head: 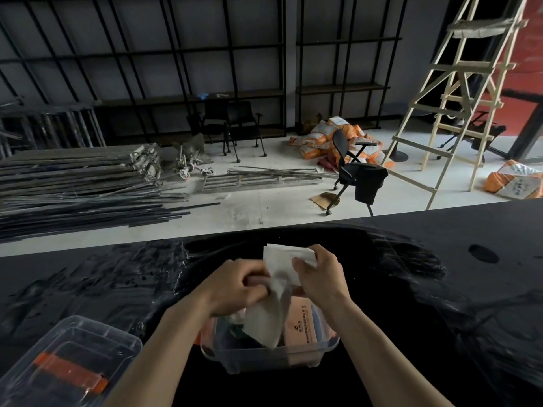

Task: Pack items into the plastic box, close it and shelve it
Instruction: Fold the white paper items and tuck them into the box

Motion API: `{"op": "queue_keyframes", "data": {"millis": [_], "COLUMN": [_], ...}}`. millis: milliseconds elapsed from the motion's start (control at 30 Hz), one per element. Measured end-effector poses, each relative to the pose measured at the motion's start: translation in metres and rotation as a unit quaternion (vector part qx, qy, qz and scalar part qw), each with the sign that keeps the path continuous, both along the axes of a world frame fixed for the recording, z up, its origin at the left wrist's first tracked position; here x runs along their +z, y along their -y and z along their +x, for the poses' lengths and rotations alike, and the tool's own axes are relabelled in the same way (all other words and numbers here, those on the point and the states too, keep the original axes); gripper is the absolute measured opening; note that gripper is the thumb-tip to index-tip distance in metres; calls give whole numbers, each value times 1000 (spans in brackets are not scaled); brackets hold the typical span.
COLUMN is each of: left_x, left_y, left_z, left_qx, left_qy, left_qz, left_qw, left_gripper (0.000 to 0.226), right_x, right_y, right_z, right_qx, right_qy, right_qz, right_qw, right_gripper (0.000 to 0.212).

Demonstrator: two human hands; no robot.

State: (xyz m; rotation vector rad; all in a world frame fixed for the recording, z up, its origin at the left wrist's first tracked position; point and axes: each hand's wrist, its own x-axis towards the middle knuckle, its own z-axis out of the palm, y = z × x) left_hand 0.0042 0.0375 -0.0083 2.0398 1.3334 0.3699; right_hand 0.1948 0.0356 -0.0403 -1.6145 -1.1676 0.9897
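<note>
A clear plastic box [308,352] stands open on the black table [440,289] right in front of me. Inside it I see a pink printed packet [302,321] and some dark items. Both hands hold a white cloth or paper sheet [276,301] above the box; its lower end hangs down into the box. My left hand [238,286] grips the sheet's middle with curled fingers. My right hand [318,273] pinches its upper part. The transparent lid [70,359], with an orange handle, lies flat on the table to the left.
Beyond the table's far edge lies a pale floor with stacked metal poles [79,183], black chairs [355,171], orange sacks [332,136] and a wooden ladder [458,92]. Black shelving [191,95] lines the back wall. A round hole [483,253] sits in the table at right.
</note>
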Motion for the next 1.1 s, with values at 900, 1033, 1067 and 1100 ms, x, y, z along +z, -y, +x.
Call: {"op": "queue_keyframes", "data": {"millis": [900, 1033, 1067, 1100], "left_x": [-16, -11, -10, -9], "left_y": [21, 25, 26, 27], "left_z": [14, 17, 17, 17], "left_qx": [374, 374, 375, 377], "left_qy": [325, 147, 95, 66], "left_qz": [-85, 17, 47, 68], "left_qw": [864, 916, 921, 921], "left_gripper": [23, 18, 19, 20], "right_x": [13, 9, 8, 7], "right_y": [3, 9, 10, 10], "right_z": [-28, -30, -30, -29], "right_qx": [13, 83, 93, 101], "right_qy": [-354, -268, -228, -196], "right_qz": [-162, -137, -116, -97], "right_qw": [921, 950, 962, 971], "right_gripper": [65, 52, 36, 25]}}
